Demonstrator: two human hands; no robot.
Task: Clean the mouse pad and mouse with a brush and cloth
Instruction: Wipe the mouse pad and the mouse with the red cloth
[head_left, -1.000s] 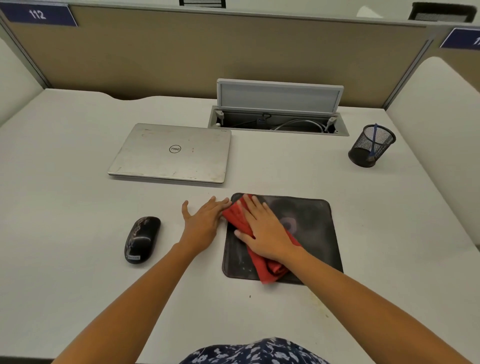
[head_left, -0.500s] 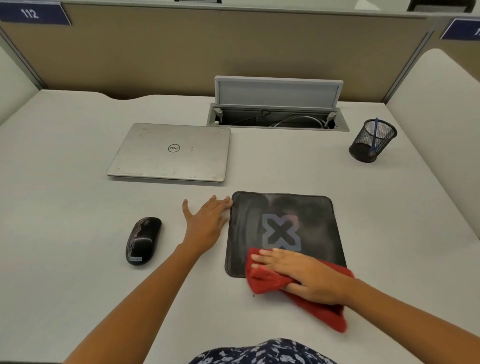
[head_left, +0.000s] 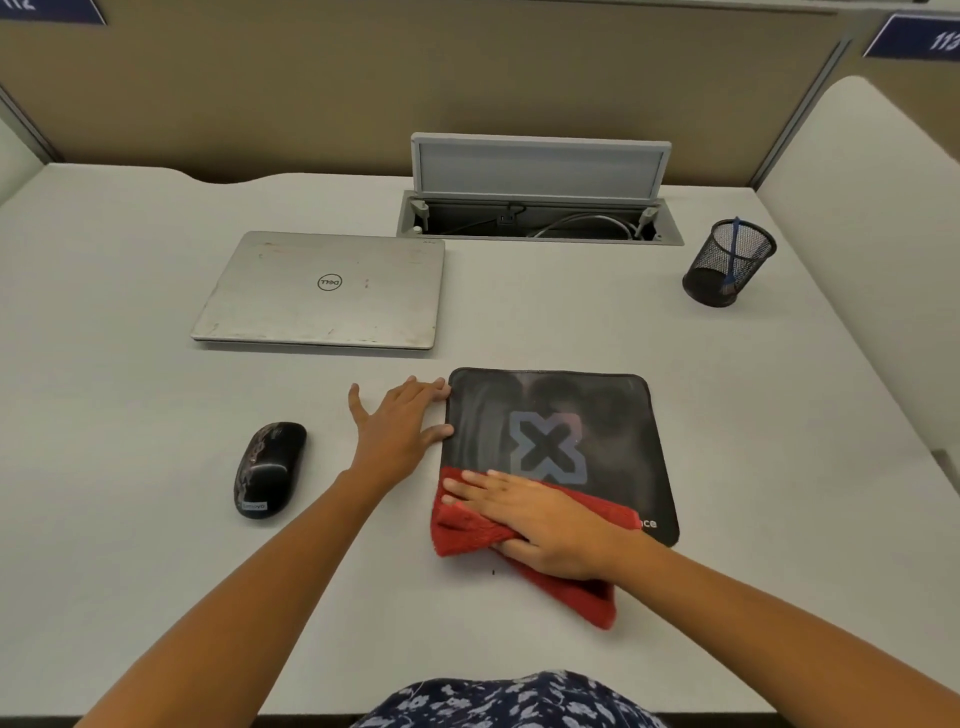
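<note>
Desk (head_left: 130, 395): pale grey, matte, smooth top, carrying everything below; its near edge is being cut off by a flower-print garment.
Partition (head_left: 363, 93): tan fabric panel, standing behind the desk.
Laptop (head_left: 322, 291): silver, scuffed lid, lying closed at the far left, well apart from the pad.
Cable well (head_left: 540, 166): grey hinged lid standing open, with wires lying inside the slot.
Mouse pad (head_left: 550, 415): black, soft, with rounded corners and a grey X mark, lying flat at centre; its near-left corner is being covered by the cloth and its printed word is partly hidden.
Cloth (head_left: 467, 530): red, textured, bunched, overhanging the pad's near edge onto the desk.
Right hand (head_left: 540, 519): pressing flat on the cloth, fingers straight and released.
Left hand (head_left: 395, 431): lying flat on the desk, fingers spread and released, tips touching the pad's left edge.
Mesh cup (head_left: 727, 265): black wire, round, standing far right and holding a thin blue item (head_left: 733, 249) too small to identify.
Mouse (head_left: 269, 470): glossy black, oval, lying left of the left hand, untouched.
</note>
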